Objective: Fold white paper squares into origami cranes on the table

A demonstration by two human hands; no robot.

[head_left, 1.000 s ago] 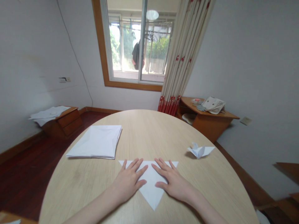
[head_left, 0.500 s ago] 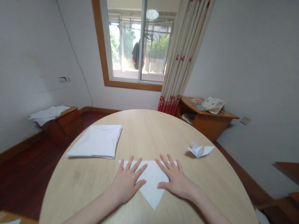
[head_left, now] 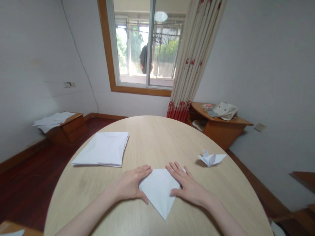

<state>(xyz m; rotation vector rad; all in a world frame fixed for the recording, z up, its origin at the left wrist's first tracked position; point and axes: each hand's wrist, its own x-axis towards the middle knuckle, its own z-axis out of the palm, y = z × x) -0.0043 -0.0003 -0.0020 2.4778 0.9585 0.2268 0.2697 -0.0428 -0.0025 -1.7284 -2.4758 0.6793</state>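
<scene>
A white sheet of paper (head_left: 160,191), folded into a triangle, lies on the table in front of me with its point towards me. My left hand (head_left: 131,184) is at its left corner, which it hides. The fingers there are stretched out side by side, with the thumb apart along the lower left edge. On the right side of the triangle my right hand (head_left: 186,184) lies flat, fingers spread and thumb resting on the paper. To the right stands a small folded paper figure (head_left: 209,159), apart from both hands.
A stack of white paper (head_left: 102,149) lies at the left of the round wooden table (head_left: 157,131). Behind are a low drawer cabinet (head_left: 73,126) on the left, a window, a curtain (head_left: 188,65) and a corner desk (head_left: 219,131) holding a cloth bag.
My left hand has slid outward to the left corner of the paper and its spread fingers have come together. My right hand stays on the paper, nearly unmoved.
</scene>
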